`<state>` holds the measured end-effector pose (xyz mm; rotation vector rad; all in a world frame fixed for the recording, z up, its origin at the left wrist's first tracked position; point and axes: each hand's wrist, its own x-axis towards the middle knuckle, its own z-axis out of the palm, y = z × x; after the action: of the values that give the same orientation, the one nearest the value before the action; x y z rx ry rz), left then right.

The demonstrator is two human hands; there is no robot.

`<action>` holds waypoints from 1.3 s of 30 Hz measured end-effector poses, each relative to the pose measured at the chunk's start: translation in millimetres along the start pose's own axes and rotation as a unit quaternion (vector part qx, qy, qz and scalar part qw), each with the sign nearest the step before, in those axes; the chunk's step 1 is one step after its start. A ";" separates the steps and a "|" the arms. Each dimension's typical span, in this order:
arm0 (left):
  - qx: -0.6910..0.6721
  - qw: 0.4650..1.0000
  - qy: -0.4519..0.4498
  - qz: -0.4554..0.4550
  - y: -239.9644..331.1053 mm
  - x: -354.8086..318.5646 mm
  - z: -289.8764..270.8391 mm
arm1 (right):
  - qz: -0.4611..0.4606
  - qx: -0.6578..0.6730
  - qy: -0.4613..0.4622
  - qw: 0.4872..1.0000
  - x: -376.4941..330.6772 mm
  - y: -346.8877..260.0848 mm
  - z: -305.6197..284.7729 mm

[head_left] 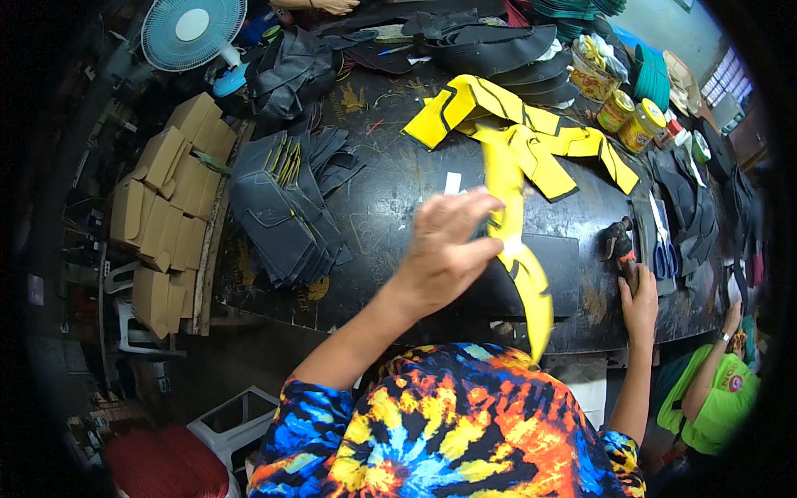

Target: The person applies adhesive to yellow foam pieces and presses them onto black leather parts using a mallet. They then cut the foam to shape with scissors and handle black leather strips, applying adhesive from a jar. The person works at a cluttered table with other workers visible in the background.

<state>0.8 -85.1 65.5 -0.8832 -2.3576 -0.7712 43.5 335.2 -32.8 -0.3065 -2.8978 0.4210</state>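
Observation:
My left hand [448, 245] is raised over the worktable, its thumb and fingers pinched on a long yellow strip with black edging [533, 295]. The strip hangs slightly blurred and curves down toward my shirt. To the right, my right hand [640, 305] is wrapped round the wooden handle of a hammer [619, 242], whose dark head points away from me at the table. Beyond my left hand lie more yellow pieces with black lines [544, 166], partly overlapping. Beneath the held strip is a flat black board [554, 278].
Scissors [662, 241] lie right of the hammer. Stacked dark cut pieces [278, 207] stand at the left, beside brown cardboard boxes [187, 178]. Yellow tubs [641, 126], black sheets [490, 50] and a fan [193, 26] are farther back. A person in green [714, 390] is at the right.

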 end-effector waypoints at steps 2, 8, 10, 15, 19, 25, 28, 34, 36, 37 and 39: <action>0.055 0.998 0.027 -0.001 -9.1 -0.9 -50.7 | -0.071 0.005 0.009 0.997 3.9 -10.3 -5.1; -0.140 0.895 0.385 -0.176 -80.4 -36.2 -192.8 | -0.156 0.096 0.084 0.979 29.2 -65.2 -25.4; -0.149 0.848 0.414 -0.296 -127.7 -60.8 -208.6 | -0.192 0.140 0.069 0.969 43.1 -87.5 -22.8; 0.027 0.816 0.362 -0.450 -208.6 -138.0 -179.8 | -0.220 0.185 0.006 0.958 80.5 -138.3 -12.3; 0.195 0.815 0.356 -0.413 -191.2 -134.5 -172.9 | -0.199 0.293 -0.104 0.930 136.3 -185.9 9.5; 0.186 0.863 0.375 -0.285 -115.6 -60.7 -145.2 | -0.077 0.639 -0.333 0.689 170.1 -278.8 75.5; 0.151 0.901 0.355 -0.198 -91.4 -37.0 -124.3 | 0.034 0.742 -0.277 0.610 184.4 -314.6 91.0; -0.119 0.910 0.316 -0.242 -91.7 1.1 -86.5 | -0.211 0.762 -0.249 0.559 159.7 -325.3 35.9; -0.248 0.884 0.278 -0.284 -96.4 13.1 -72.8 | -0.315 0.696 -0.249 0.596 138.0 -326.6 10.1; -0.301 0.877 0.242 -0.285 -98.1 18.1 -66.4 | -0.306 0.669 -0.267 0.623 126.2 -327.9 0.8; -0.403 0.862 0.143 -0.273 -102.6 27.0 -58.6 | -0.356 0.650 -0.304 0.598 113.1 -328.3 -13.9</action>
<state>-74.7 -176.6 90.4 -0.3022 -1.9885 -2.0556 -119.3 57.0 96.9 1.3444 -1.9089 2.4496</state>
